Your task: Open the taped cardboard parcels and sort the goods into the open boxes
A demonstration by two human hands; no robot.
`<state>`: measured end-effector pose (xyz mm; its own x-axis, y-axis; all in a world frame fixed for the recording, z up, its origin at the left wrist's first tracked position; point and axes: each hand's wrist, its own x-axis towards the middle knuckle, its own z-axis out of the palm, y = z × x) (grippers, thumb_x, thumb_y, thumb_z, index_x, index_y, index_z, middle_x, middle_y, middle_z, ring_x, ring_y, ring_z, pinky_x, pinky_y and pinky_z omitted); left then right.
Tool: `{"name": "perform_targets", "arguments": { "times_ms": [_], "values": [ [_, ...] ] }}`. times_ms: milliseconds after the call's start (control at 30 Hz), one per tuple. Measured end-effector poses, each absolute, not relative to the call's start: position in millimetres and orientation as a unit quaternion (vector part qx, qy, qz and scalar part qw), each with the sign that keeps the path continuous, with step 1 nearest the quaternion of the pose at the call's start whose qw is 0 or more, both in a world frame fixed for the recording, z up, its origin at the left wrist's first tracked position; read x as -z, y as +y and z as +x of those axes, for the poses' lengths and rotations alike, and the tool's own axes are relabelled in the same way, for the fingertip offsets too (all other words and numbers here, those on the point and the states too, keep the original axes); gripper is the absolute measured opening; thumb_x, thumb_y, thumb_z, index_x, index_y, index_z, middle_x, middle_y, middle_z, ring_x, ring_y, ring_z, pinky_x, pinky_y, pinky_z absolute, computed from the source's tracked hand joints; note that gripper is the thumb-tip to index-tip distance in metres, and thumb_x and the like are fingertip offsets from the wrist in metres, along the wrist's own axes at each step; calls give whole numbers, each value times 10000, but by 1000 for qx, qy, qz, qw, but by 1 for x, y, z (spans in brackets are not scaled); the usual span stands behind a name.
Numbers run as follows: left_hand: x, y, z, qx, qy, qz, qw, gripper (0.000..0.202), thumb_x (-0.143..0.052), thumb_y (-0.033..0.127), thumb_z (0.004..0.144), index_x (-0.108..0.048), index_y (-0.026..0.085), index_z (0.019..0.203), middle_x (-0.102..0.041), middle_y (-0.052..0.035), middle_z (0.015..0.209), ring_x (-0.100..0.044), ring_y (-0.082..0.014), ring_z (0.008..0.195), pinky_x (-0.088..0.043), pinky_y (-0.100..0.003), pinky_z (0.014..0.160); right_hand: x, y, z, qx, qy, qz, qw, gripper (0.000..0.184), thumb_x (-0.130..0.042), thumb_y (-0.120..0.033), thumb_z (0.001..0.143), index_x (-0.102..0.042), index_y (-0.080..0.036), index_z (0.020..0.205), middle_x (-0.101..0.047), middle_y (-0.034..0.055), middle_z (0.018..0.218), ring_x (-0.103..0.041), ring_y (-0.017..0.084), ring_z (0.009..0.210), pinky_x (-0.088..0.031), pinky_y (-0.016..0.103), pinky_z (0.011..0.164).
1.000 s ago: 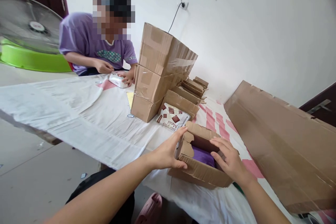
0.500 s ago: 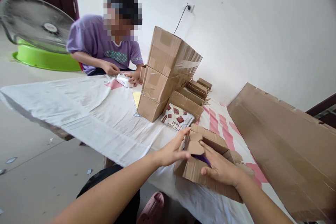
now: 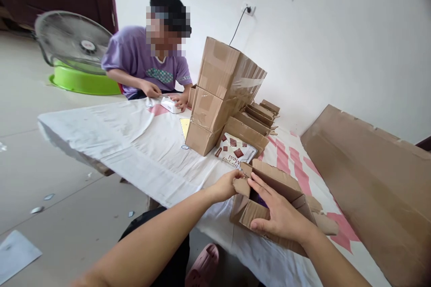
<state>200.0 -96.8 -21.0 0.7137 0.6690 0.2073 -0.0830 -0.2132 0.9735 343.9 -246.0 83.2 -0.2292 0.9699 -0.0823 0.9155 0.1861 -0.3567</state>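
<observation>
An open cardboard box [image 3: 251, 215] stands on the cloth-covered table in front of me, its flaps up. Something purple [image 3: 261, 200] shows inside, mostly hidden by the walls and my hand. My left hand [image 3: 225, 187] pinches the short end flap [image 3: 241, 186] of this box. Stretched over the opening, my right hand [image 3: 278, 213] has its fingertips near that same flap and its thumb apart from the fingers. Just behind the box leans a white printed pouch [image 3: 235, 149] with brown squares on it.
Taped cardboard boxes [image 3: 215, 69] are stacked beyond the pouch, with a row of open boxes [image 3: 257, 116] to their right. A large cardboard panel [image 3: 363, 188] leans along the right side. Across the table [image 3: 101, 134], a person [image 3: 134, 60] handles a white object [image 3: 171, 105].
My left hand has gone from spread fingers to pinching the end flap, which now tilts outward. My right hand has shifted slightly over the opening. The view has turned a little left.
</observation>
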Motion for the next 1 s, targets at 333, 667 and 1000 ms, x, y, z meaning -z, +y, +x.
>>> {"name": "perform_targets", "arguments": {
  "times_ms": [333,667,1000],
  "values": [
    [22,-80,193,-288,300,677,607,122,-688,81,611,-624,161,678,-619,37,576,-586,-133,551,-433,-221,530,-80,-250,342,-161,-762,-621,87,955,-662,-642,773,-173,-347,1539,-101,40,1633,-231,325,1460,-266,528,1167],
    [45,33,92,-428,614,470,469,241,-583,342,935,-614,133,1049,-653,-36,961,-636,-145,783,-551,-317,700,-73,-255,345,-146,-763,-624,80,971,-671,-624,776,-140,-355,1543,-107,33,1632,-265,317,1450,-309,507,1154],
    [49,46,89,-500,594,442,449,564,-636,99,780,-532,153,1331,-735,-91,975,-703,-172,751,-524,-247,665,-70,-258,344,-174,-764,-615,89,1037,-703,-625,748,-144,-288,1553,-288,63,1584,-344,294,1419,-335,451,1154]
  ]
}}
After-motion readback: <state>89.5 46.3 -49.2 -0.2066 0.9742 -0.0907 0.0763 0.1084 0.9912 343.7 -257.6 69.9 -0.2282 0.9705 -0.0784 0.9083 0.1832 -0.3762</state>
